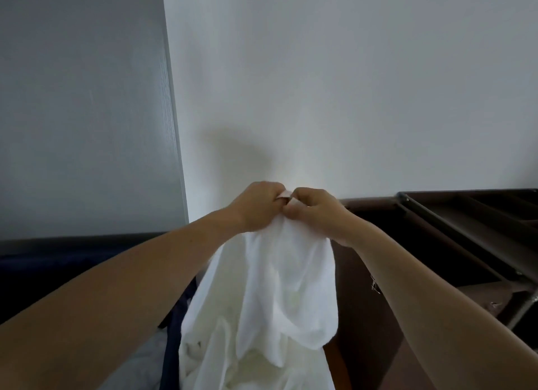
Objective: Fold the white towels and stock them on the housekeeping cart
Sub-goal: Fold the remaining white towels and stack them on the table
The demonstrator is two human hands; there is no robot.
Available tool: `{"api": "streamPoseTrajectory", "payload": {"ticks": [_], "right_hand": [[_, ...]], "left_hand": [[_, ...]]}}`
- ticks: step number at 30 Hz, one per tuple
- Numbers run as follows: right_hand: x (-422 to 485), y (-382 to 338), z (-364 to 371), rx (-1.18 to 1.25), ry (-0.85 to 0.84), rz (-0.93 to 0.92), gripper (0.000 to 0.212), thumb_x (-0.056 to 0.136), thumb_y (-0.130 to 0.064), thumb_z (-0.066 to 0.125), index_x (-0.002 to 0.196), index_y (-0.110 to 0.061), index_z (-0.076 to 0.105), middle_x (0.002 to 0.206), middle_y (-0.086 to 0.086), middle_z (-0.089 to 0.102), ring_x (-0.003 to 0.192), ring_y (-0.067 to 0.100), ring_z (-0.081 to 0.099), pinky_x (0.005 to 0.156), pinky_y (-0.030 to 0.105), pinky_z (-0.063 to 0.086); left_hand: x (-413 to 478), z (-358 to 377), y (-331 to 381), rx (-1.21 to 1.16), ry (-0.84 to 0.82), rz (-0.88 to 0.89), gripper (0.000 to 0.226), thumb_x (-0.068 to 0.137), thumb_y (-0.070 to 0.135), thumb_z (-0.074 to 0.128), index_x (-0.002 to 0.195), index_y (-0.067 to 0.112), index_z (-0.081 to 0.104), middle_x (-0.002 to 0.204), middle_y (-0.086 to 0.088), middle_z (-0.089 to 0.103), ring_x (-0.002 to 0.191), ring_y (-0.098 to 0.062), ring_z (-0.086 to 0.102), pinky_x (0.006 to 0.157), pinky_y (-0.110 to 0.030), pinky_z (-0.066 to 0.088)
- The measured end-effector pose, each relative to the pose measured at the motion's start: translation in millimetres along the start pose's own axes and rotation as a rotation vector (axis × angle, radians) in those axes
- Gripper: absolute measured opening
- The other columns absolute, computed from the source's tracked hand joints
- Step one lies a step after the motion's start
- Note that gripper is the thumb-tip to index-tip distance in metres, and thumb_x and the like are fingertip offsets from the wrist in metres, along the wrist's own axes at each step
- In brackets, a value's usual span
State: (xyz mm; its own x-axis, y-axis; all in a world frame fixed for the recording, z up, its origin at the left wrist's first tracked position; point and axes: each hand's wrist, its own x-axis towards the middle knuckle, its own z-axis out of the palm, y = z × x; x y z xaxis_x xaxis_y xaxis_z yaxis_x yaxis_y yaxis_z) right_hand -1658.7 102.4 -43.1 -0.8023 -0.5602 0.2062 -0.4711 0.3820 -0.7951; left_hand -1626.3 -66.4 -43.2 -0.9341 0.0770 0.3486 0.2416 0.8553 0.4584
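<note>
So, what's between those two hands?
In the head view, only the bunched top edge of the white towel, pinched by left hand and right hand.

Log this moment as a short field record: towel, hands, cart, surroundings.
white towel: unfolded, hangs bunched, held up by its top edge
left hand: pinches that top edge
right hand: pinches the same edge, close beside the left hand
housekeeping cart: dark frame at right, no towel visible on it
wall: plain white, behind the hands
</note>
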Motion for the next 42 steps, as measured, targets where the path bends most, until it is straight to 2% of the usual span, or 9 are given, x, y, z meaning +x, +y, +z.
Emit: {"api": "streamPoseTrajectory", "payload": {"ticks": [4, 10, 14, 17, 21, 31, 34, 38, 42], "right_hand": [[2, 0, -19, -0.23, 0.186, -0.034, 0.028, 0.096, -0.029, 0.063, 0.082, -0.007, 0.053, 0.073, 0.003, 0.051, 0.069, 0.018, 0.047, 0.062, 0.031, 0.037], [9, -13, -48, 0.05, 0.618, -0.053, 0.028, 0.087, -0.039, 0.059, 0.069, -0.023, 0.045, 0.056, -0.014, 0.05, 0.052, 0.004, 0.044, 0.048, 0.023, 0.037], [4, 5, -58, -0.244, 0.435, 0.084, 0.019, 0.09, -0.026, 0.064, 0.081, -0.012, 0.056, 0.085, 0.001, 0.062, 0.081, 0.025, 0.059, 0.068, 0.036, 0.042], [-4, 0, -25, -0.074, 0.137, -0.059, 0.007, 0.089, -0.018, 0.074, 0.093, -0.018, 0.068, 0.122, -0.016, 0.053, 0.11, 0.006, 0.056, 0.088, 0.023, 0.041], [-7, -1, 2, 0.02, 0.005, -0.013, 0.017, 0.093, -0.019, 0.066, 0.078, -0.013, 0.059, 0.078, -0.002, 0.054, 0.069, 0.012, 0.05, 0.065, 0.029, 0.041], [6, -23, -43, 0.169, 0.591, -0.12, 0.033, 0.077, -0.043, 0.062, 0.066, -0.018, 0.043, 0.059, -0.009, 0.043, 0.06, 0.014, 0.043, 0.057, 0.033, 0.038], [4, -8, -53, -0.033, 0.438, -0.025, 0.027, 0.086, -0.032, 0.068, 0.07, -0.015, 0.053, 0.069, -0.005, 0.052, 0.065, 0.016, 0.049, 0.059, 0.03, 0.038], [-4, -4, -20, -0.052, 0.12, -0.043, 0.006, 0.086, -0.019, 0.075, 0.082, -0.021, 0.07, 0.131, -0.017, 0.054, 0.108, 0.003, 0.057, 0.089, 0.023, 0.041], [-11, -2, 11, 0.095, -0.121, -0.021, 0.022, 0.092, -0.012, 0.068, 0.074, -0.023, 0.065, 0.084, -0.002, 0.061, 0.076, 0.015, 0.056, 0.072, 0.032, 0.045]], "left_hand": [[-14, 12, -24, -0.024, 0.049, -0.112, 0.022, 0.099, 0.031, 0.055, 0.081, 0.019, 0.055, 0.078, 0.006, 0.057, 0.074, -0.016, 0.052, 0.062, -0.026, 0.039], [-60, 55, -74, -0.361, -0.253, -0.411, 0.03, 0.102, 0.029, 0.051, 0.092, 0.001, 0.058, 0.081, -0.006, 0.058, 0.067, -0.016, 0.056, 0.057, -0.028, 0.051], [-41, 17, -73, -0.28, 0.126, -0.363, 0.034, 0.103, 0.032, 0.048, 0.082, 0.006, 0.054, 0.07, 0.004, 0.05, 0.061, -0.01, 0.045, 0.056, -0.022, 0.037], [-21, -13, -32, -0.223, 0.095, -0.076, 0.028, 0.102, 0.035, 0.05, 0.082, 0.016, 0.058, 0.065, 0.018, 0.054, 0.058, 0.002, 0.047, 0.056, -0.01, 0.038], [-14, -17, -12, -0.002, 0.038, 0.163, 0.017, 0.102, 0.032, 0.05, 0.093, 0.023, 0.062, 0.082, 0.017, 0.062, 0.077, -0.003, 0.056, 0.068, -0.017, 0.041], [-60, 27, -101, -0.063, -0.17, -0.433, 0.02, 0.099, 0.019, 0.046, 0.087, 0.005, 0.054, 0.085, -0.008, 0.056, 0.074, -0.02, 0.05, 0.065, -0.028, 0.039], [-57, 10, -95, -0.233, -0.018, -0.466, 0.027, 0.101, 0.02, 0.046, 0.095, 0.0, 0.063, 0.093, -0.016, 0.064, 0.076, -0.022, 0.053, 0.067, -0.03, 0.041], [-33, -9, -36, -0.281, 0.175, -0.144, 0.019, 0.097, 0.023, 0.049, 0.096, 0.027, 0.067, 0.077, 0.019, 0.063, 0.068, 0.006, 0.057, 0.049, -0.007, 0.038], [-23, -14, -8, -0.185, 0.155, 0.143, 0.025, 0.09, 0.024, 0.047, 0.106, 0.023, 0.066, 0.076, 0.034, 0.06, 0.071, 0.011, 0.055, 0.06, -0.005, 0.038]]}}
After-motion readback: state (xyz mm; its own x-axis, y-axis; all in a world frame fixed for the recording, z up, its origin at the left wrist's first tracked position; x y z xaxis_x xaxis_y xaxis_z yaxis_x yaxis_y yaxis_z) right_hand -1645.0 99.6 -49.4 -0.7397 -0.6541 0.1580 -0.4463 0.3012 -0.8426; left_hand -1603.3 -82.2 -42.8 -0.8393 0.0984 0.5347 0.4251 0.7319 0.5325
